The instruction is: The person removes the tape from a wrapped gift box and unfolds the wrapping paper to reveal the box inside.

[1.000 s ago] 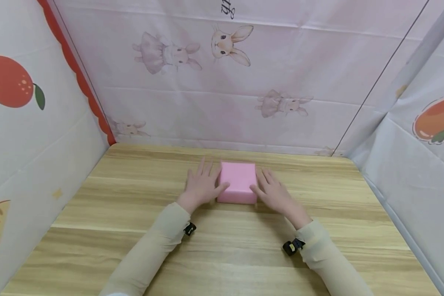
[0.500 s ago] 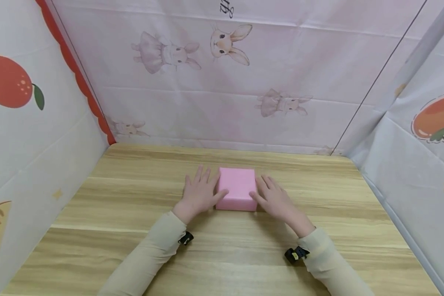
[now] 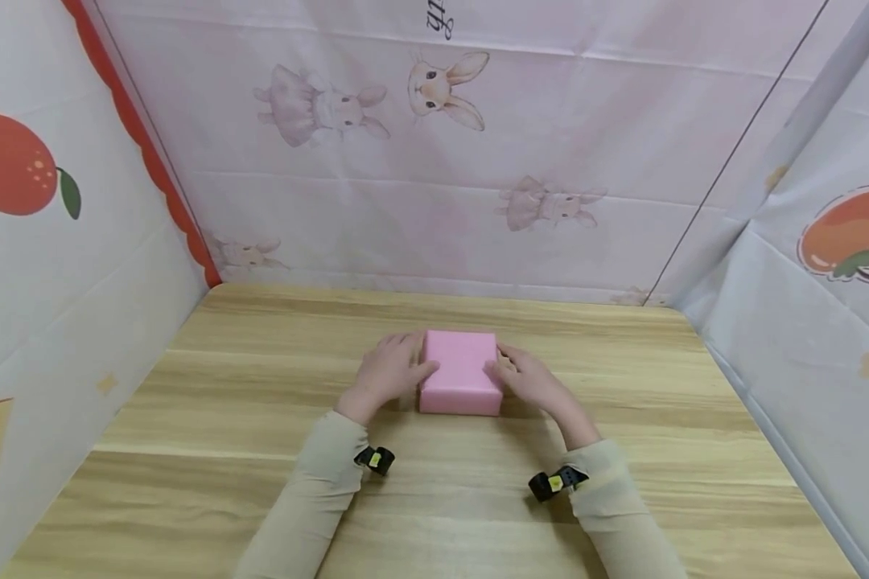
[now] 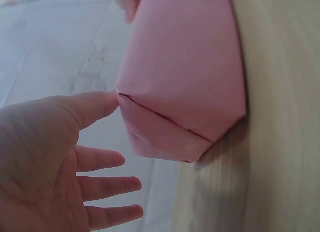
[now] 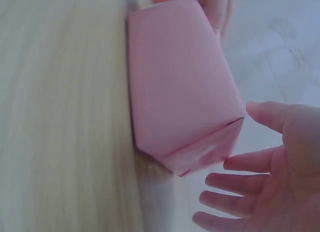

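Note:
A pink wrapped box (image 3: 460, 359) lies flat on the wooden table, between both hands. At its left side is the left hand (image 3: 385, 371), thumb over the top edge. Close up, the left wrist view shows the left thumb tip at a corner of the box (image 4: 185, 67), above a folded end flap; the other fingers are nearly straight and spread. The right hand (image 3: 539, 382) is at the opposite side, its thumb by the top edge. In the right wrist view the right fingers (image 5: 235, 184) extend loosely beside the folded end of the wrapping.
The wooden table (image 3: 434, 515) reaches back to a pale pink backdrop (image 3: 405, 217) printed with rabbits. White sheets with fruit prints hang along the left side (image 3: 65, 273) and right side (image 3: 804, 338). A small black device (image 3: 550, 484) is strapped at each wrist.
The box slid a little toward the person, both hands moving with it, then stayed about there. The left hand's spread fingers have since drawn in beside the box, and both wrists have turned slightly.

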`<state>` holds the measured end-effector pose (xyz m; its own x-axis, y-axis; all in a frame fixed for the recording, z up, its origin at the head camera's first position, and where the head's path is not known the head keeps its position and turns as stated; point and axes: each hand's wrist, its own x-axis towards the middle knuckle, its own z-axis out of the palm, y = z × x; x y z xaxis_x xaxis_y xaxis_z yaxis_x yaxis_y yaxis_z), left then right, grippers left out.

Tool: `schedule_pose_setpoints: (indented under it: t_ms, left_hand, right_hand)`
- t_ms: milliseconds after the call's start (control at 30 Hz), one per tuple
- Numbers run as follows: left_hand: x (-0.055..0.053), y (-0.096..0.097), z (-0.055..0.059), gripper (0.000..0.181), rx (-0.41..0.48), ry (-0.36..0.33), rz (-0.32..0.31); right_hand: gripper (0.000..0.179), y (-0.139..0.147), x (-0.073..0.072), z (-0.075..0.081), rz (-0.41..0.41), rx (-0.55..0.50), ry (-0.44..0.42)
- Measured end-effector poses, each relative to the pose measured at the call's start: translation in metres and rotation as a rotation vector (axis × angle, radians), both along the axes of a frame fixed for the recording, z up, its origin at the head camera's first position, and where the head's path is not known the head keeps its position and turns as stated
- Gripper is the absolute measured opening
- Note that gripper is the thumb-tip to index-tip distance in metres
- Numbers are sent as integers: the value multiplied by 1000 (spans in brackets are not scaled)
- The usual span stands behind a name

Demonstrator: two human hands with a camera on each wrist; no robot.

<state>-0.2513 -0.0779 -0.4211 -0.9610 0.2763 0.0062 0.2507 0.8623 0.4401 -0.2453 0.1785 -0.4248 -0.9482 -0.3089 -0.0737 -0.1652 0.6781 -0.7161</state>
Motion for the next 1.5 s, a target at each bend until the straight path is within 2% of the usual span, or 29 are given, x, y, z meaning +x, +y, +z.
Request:
schedule_pose_setpoints:
  t_ms: [167,267,467,533,767,933,1033,1267,1400,1500]
  left_hand:
    - [-2,2,-5,73,258,-143,50]
    - [-2,4,-10,70,368,-196,98]
    - [0,7,-18,59,489,-241,136]
    - [0,7,-20,57,528,-258,139]
    - [0,7,-11,61,613,-323,137]
    - [-1,8,-9,61,676,-324,168]
    - [-3,10,-7,60,719,-303,194]
    - [-3,17,0,57,749,-183,260]
    - [-2,19,1,59,788,-164,292]
    - [1,19,3,61,867,-179,307]
  right_hand:
    - [63,0,-2,-6,-141,-95,-101]
    - [59,0,-1,-9,-215,-177,-154]
    - [52,-6,-1,-14,-272,-317,-205]
    - [51,-8,-2,-13,-288,-312,-204]
    - [49,-14,-3,-5,-283,-283,-173]
    - [56,-14,-1,3,-283,-296,-181]
    - [58,-14,0,8,-292,-375,-189]
    - [57,-13,-1,15,-288,-560,-185]
    - [54,-14,-1,16,-293,-622,-192]
    - [55,-14,-1,16,-306,-658,-186]
